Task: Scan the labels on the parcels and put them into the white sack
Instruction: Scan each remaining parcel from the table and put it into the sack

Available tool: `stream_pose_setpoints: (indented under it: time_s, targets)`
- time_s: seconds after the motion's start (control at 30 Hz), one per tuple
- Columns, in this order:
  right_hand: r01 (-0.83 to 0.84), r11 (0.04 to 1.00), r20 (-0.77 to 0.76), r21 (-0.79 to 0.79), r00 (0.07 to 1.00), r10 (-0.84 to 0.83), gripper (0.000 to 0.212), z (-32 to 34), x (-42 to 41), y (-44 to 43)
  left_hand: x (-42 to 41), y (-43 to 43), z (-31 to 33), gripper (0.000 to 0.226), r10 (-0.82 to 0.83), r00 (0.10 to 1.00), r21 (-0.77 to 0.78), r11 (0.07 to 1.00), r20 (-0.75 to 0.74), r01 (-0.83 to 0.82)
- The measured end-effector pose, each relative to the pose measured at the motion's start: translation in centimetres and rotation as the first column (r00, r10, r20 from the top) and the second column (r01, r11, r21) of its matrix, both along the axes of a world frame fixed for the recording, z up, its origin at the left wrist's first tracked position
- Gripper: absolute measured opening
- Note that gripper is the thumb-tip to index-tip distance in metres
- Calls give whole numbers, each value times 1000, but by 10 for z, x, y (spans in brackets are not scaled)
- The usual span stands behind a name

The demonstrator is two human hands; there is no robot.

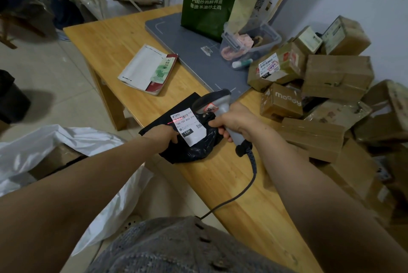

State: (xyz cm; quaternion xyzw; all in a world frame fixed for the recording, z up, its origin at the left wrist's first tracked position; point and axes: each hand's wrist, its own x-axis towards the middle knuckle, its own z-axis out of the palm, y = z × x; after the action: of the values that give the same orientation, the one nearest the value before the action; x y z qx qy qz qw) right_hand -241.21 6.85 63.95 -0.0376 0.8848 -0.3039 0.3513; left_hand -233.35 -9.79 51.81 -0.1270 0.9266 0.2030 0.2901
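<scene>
white sack (66,147): on the floor, left of and below the left-hand fingers, beside the surface edge; mouth open, brown box showing inside.
left hand (164,134): fingers (174,138) curled onto the left edge of the parcel, pinning it down; thumb not visible.
black parcel (194,149): soft bag on the surface (231,184) between both sets of fingers, overhanging the near-left edge; long axis roughly left to right.
label (189,126): white, face up, just right of the left fingers; red scan line across its top.
scanner (215,105): head above the label, aimed down; cord trailing back across the surface.
right hand (234,121): fingers (215,123) wrapped tight round the scanner handle.
cardboard parcels (331,96): heap right of the right-hand fingers, not scanned by the look of it.
coming move: probably parcel into sack; left hand nearer, holding it, short drop leftward.
in the way: little; sack rim slumped, may need opening.
beyond the fingers: notebook (148,69), grey mat (187,47), green bag (209,1).
</scene>
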Motion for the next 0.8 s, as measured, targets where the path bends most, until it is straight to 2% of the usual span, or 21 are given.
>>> stream_pose_setpoints:
  time_s: [0.07,0.1,0.2,0.23,0.33,0.4,0.5,0.57,0.73,0.8]
  targets:
    - [10,1000,3,-29,1000,-10,18,-2,1,1,3,-2,-4,45,101,974,-107,986,-201,-124]
    - [18,999,4,-40,1000,-18,17,-3,1,1,3,-3,-5,49,144,957,-163,968,-252,-189]
    - [60,996,7,-72,998,-60,17,-10,2,3,4,0,-5,54,310,927,-221,908,-211,-354]
    - [68,994,7,-80,998,-68,17,-12,2,4,2,0,-6,47,318,926,-238,901,-203,-362]
    - [79,992,14,-102,997,-78,17,-20,5,3,4,-3,-8,7,292,935,-230,914,-204,-335]
    - [77,990,26,-119,997,-74,17,-24,8,0,16,-13,-16,9,381,892,-136,897,-244,-420]
    - [49,988,53,-146,998,-41,17,-31,12,-15,52,-40,-28,18,645,702,186,762,-301,-620]
    - [7,985,77,-171,997,6,16,-36,19,-32,86,-61,-36,19,765,569,325,643,-300,-693]
    - [-118,972,129,-203,981,146,18,-49,45,-85,167,-106,-47,22,972,166,432,222,-165,-874]
    - [-149,965,161,-215,969,186,19,-54,56,-101,193,-117,-49,25,976,119,395,183,-181,-900]
